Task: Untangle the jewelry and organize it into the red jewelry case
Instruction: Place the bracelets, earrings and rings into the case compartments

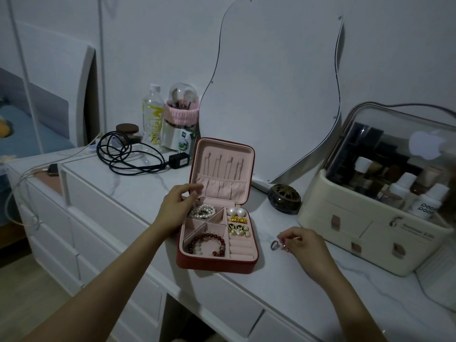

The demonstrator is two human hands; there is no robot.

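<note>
The red jewelry case (212,264) lies open on the white marble-look top, its pink lid upright with several thin chains hanging in it. Inside are a pearl bracelet (203,210), a dark red bead bracelet (206,244), two pearl studs (236,212) and gold earrings (238,229). My left hand (176,207) grips the case's left edge by the hinge, fingers curled against the lid. To the right of the case, my right hand (299,243) pinches a small ring above the tabletop, beside a dark ring (274,244) lying there.
A cream cosmetics organiser (370,230) with bottles stands at the right. A dark round incense burner (283,198) sits behind the rings. A curved mirror (271,95) leans on the wall. Black cable and charger (138,156), water bottle (152,112) and brush holder (180,119) are at the back left.
</note>
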